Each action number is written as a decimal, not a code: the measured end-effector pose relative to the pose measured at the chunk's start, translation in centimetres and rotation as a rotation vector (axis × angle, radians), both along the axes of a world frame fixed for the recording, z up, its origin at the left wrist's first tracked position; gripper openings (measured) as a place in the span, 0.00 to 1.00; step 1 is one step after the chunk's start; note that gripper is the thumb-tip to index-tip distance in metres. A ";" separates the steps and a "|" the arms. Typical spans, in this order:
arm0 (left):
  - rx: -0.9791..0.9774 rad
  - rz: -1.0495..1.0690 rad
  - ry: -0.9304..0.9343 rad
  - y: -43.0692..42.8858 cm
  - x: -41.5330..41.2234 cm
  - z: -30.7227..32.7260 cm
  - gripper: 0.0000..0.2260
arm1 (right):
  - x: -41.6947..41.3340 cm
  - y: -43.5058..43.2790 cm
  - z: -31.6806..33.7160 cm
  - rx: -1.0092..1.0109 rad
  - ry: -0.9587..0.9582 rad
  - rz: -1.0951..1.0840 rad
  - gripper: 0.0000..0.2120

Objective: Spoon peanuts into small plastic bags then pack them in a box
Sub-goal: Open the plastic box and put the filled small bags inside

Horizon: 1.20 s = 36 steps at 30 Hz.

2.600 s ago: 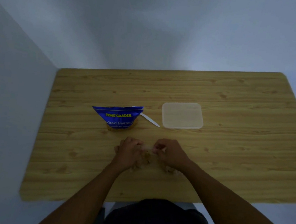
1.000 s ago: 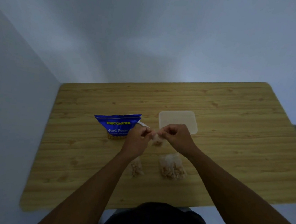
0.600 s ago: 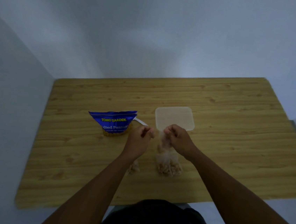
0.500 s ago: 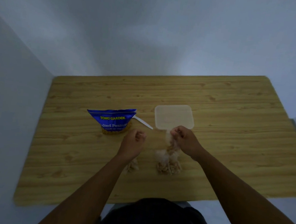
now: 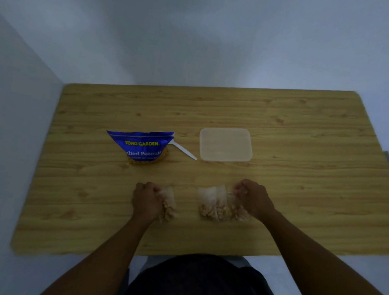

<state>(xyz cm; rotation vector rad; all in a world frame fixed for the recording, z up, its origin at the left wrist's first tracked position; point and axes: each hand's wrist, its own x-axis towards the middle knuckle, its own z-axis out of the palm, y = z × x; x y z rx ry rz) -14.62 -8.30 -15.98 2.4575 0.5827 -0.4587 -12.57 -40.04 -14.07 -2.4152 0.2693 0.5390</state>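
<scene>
Pale grey walls (image 5: 200, 39) met in a corner behind a wooden table (image 5: 310, 135), all in dim light. At the table's near edge sat a person in dark clothing (image 5: 198, 287), both bare forearms reaching forward over the wood.

The box (image 5: 226, 144), translucent and square with rounded corners, lay flat near the middle of the table, well beyond the hands; whether it was lidded could not be told. To its left stood the blue pack (image 5: 141, 145) of salted peanuts, its top open and spread wide.

Three small clear bags lay nearer the person, each with peanuts in its lower half. The left bag (image 5: 169, 203) sat apart from the other two, against the left hand (image 5: 146, 198), whose fingers (image 5: 154, 188) were curled in tight on the bag's top. The middle bag (image 5: 211, 204) rested on the table with no hand on it, its empty top pointing away from the person. The right bag (image 5: 236, 210) lay touching it, partly behind the right hand (image 5: 254, 199), whose fingers (image 5: 240, 190) were bent and pinched the bag's upper edge.

A white spoon (image 5: 184, 150) lay between pack and box, one end hidden behind the pack, the other just short of the box's near corner.
</scene>
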 end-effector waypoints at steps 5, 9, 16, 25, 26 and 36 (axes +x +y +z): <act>0.047 -0.065 -0.060 0.1 -0.5 -0.2 0.08 | -0.5 0.3 0.0 -0.181 -0.312 0.067 0.09; 0.088 -0.144 -0.112 0.5 -1.0 -0.9 0.07 | -0.9 2.3 1.0 -0.111 -0.473 0.213 0.06; -0.082 -0.262 -0.091 0.3 -0.3 -0.4 0.02 | -0.7 6.9 1.5 0.132 -0.364 0.337 0.09; -0.503 -0.251 -0.236 -1.7 0.7 4.5 0.04 | 1.5 10.3 3.6 0.350 -0.061 0.343 0.10; -0.531 -0.228 -0.237 -1.8 0.9 4.7 0.05 | 1.6 10.3 3.9 0.350 -0.079 0.324 0.06; -0.630 -0.002 -0.233 -2.7 2.3 6.8 0.03 | 2.8 9.2 6.0 0.511 -0.187 0.146 0.03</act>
